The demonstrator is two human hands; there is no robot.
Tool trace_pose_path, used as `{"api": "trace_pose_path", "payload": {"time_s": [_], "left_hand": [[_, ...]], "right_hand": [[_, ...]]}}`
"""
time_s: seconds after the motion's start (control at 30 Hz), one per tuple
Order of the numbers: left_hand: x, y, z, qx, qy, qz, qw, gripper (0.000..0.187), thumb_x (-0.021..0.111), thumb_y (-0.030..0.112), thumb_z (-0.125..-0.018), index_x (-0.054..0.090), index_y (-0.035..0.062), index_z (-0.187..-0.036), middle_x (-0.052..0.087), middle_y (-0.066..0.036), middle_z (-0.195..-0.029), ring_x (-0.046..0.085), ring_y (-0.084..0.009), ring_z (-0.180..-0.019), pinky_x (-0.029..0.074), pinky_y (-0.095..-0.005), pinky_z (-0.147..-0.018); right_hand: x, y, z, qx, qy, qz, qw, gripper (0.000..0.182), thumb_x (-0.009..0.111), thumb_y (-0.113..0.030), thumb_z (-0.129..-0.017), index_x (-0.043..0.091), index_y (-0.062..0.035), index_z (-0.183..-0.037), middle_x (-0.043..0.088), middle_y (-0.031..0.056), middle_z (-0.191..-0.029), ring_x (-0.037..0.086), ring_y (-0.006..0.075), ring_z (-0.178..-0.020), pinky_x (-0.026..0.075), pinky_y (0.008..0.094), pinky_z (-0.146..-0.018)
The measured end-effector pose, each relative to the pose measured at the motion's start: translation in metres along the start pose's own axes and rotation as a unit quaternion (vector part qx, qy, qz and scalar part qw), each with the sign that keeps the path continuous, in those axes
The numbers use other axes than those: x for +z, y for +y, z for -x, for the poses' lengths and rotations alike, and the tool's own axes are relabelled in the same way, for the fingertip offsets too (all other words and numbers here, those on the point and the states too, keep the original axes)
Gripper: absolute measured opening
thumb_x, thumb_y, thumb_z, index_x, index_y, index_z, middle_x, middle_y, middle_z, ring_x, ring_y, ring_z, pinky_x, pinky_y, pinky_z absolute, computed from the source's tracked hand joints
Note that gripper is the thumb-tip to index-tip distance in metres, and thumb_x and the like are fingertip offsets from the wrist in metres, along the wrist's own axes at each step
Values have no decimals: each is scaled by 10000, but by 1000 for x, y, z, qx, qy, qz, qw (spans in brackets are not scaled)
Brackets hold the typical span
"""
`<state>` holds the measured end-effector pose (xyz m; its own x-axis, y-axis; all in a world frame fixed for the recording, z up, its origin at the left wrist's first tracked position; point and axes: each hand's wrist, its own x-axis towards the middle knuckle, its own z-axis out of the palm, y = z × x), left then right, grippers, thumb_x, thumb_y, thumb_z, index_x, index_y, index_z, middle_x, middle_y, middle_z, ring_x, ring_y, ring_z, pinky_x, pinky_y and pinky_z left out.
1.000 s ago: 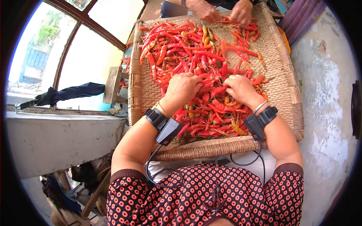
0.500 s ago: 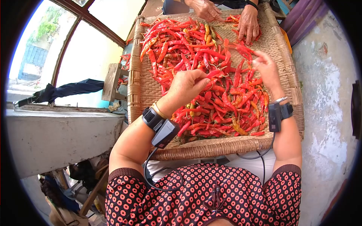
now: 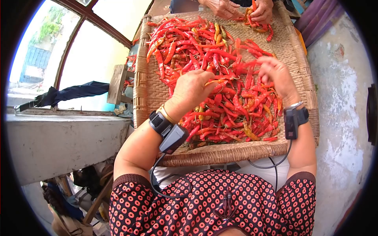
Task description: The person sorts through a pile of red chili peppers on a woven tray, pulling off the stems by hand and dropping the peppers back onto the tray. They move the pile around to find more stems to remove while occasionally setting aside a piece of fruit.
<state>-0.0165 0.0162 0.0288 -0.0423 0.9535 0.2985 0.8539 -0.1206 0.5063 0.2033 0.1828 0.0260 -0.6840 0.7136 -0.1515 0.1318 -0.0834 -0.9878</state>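
A heap of red chili peppers [image 3: 232, 106], with a few orange and yellowish ones, lies in a woven basket tray [image 3: 224, 158] in front of me. Over the middle of the heap, my left hand [image 3: 191, 89] is closed in a pinch, with an orange-red chili pepper [image 3: 217, 81] at its fingertips. My right hand [image 3: 277, 76] hovers above the right side of the heap, its fingers bent and smeared by motion. Whether it holds anything I cannot tell.
Across the tray, another person's hands [image 3: 258, 11] hold a small bunch of chilies [image 3: 256, 24]. A window and ledge [image 3: 67, 145] with a dark folded umbrella [image 3: 80, 93] are on the left. A worn wall [image 3: 340, 118] stands close on the right.
The red chili that stuck out of my left hand no longer shows there. My right hand has shifted slightly left, fingers curling. The other person has lifted a bunch of chilies off the tray.
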Motion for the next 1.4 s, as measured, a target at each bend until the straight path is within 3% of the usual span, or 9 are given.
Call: {"api": "trace_pose_path", "payload": {"time_s": [0.13, 0.2, 0.27, 0.4, 0.5, 0.9, 1.03, 1.3, 1.4], "left_hand": [[2, -12, 0, -46, -18, -59, 997, 184, 610, 246, -772, 610, 74, -837, 587, -112, -749, 588, -287, -750, 478, -395, -633], [2, -11, 1, -46, -25, -53, 997, 182, 608, 243, -771, 609, 71, -832, 589, -113, -755, 589, -287, -753, 477, -400, -635], [3, -10, 0, -38, -28, -66, 997, 179, 607, 243, -772, 610, 73, -829, 587, -108, -750, 586, -286, -756, 477, -396, -640], [9, -14, 0, 4, -36, -125, 991, 177, 606, 253, -775, 613, 82, -820, 578, -92, -750, 570, -280, -762, 476, -384, -657], [12, -11, 0, 4, -45, -133, 990, 181, 613, 246, -771, 614, 76, -832, 577, -93, -778, 561, -282, -771, 467, -380, -681], [30, -15, 10, 35, -106, -143, 983, 216, 605, 214, -769, 579, 68, -926, 530, -102, -852, 564, -279, -782, 476, -379, -662], [30, -12, 12, 29, -125, -137, 982, 196, 597, 199, -772, 573, 55, -903, 522, -106, -841, 573, -281, -762, 481, -380, -650], [28, -12, 12, 40, -120, -139, 982, 157, 585, 170, -770, 562, 36, -846, 519, -111, -818, 572, -282, -739, 482, -378, -635], [27, -13, 13, 38, -121, -130, 983, 162, 585, 173, -769, 560, 32, -845, 519, -110, -816, 571, -281, -738, 481, -376, -639]], "right_hand": [[-12, 1, -1, 50, 152, 39, 986, 430, 538, -238, -870, 448, -54, -1248, 565, 14, -693, 495, 46, -504, 411, 157, -457], [-8, 7, -4, 68, 125, 85, 986, 427, 559, -236, -857, 472, -47, -1230, 574, 31, -709, 510, 64, -498, 434, 188, -476], [2, 12, -4, 52, -44, 200, 977, 389, 597, -217, -826, 532, -42, -1167, 599, 62, -736, 560, 110, -562, 468, 246, -538], [18, 46, -2, -102, -71, 413, 902, 302, 646, -206, -748, 606, -63, -1011, 622, 131, -826, 611, 283, -774, 484, 371, -712], [31, 42, 8, -143, -80, 518, 840, 241, 672, -215, -713, 612, -73, -898, 580, 124, -844, 576, 319, -844, 467, 425, -732], [15, 22, -3, -109, -34, 409, 905, 196, 588, -131, -757, 630, -28, -918, 632, 126, -842, 613, 232, -804, 472, 314, -727], [18, 9, -15, -56, -34, 354, 933, 229, 620, -153, -732, 640, -24, -921, 638, 158, -866, 612, 289, -834, 474, 354, -758], [55, 16, -70, -245, 16, 513, 822, 282, 609, -150, -721, 603, -91, -997, 613, 153, -913, 583, 306, -881, 449, 392, -819], [59, 25, -73, -108, -4, 446, 888, 261, 634, -160, -703, 600, -64, -944, 616, 138, -833, 590, 302, -834, 461, 394, -778]]}}
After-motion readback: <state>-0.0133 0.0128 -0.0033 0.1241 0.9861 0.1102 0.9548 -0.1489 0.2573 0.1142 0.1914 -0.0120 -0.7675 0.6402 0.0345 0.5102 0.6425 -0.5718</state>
